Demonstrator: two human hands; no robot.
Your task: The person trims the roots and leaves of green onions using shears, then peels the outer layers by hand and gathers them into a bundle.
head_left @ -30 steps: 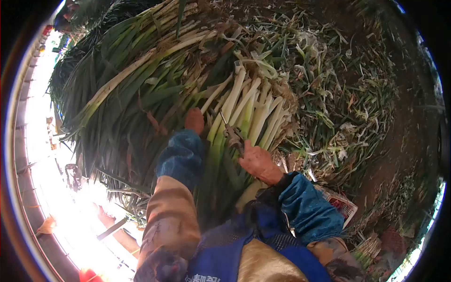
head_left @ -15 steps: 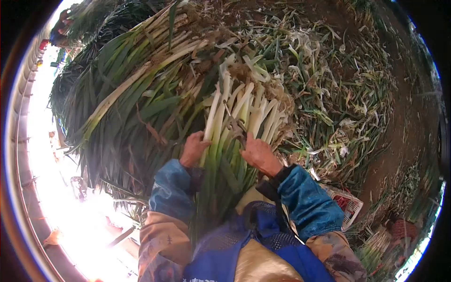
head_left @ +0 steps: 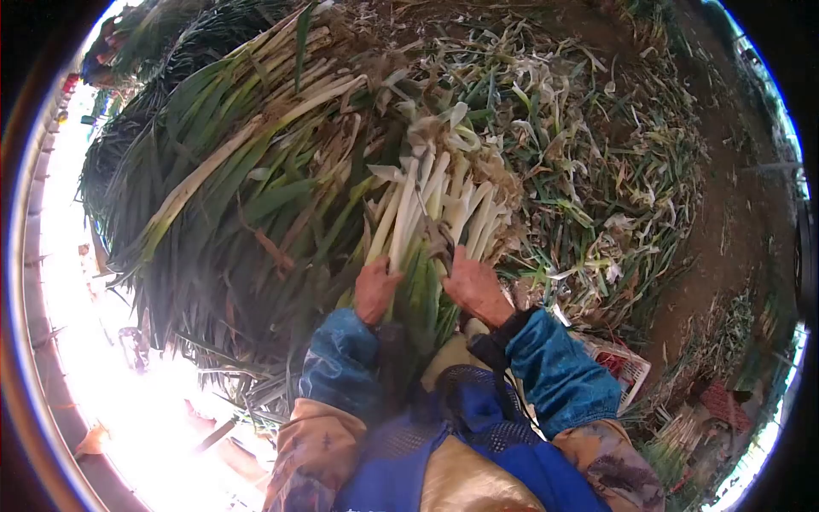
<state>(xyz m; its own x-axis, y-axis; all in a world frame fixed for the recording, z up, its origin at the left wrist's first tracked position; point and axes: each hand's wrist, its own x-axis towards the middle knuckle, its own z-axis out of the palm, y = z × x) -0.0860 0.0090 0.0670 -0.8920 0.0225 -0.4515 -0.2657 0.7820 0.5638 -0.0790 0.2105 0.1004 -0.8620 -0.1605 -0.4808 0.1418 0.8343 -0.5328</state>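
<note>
A bundle of leeks [head_left: 437, 192] lies before me, white shanks and roots pointing away, green leaves running toward my lap. My left hand [head_left: 375, 290] is closed around leek stalks at the bundle's left side, fingers curled over the shanks. On the right, my right hand [head_left: 476, 290] is closed, with a dark metal tool [head_left: 438, 237] at its fingertips. A thin prong of that tool extends up over the white shanks; its grip is hidden by the hand. Green leaves between my hands partly disappear behind the sleeves.
A large heap of untrimmed leeks [head_left: 213, 171] spreads to the left. Stripped leaves and peelings [head_left: 589, 162] cover the ground at right, beside bare brown soil [head_left: 695, 282]. A white plastic crate [head_left: 631, 375] stands by my right elbow. More leeks [head_left: 674, 444] lie at lower right.
My left hand has shifted right and slightly toward me, closer to my right hand. The leek shanks on the left have moved with it. My right hand has barely moved.
</note>
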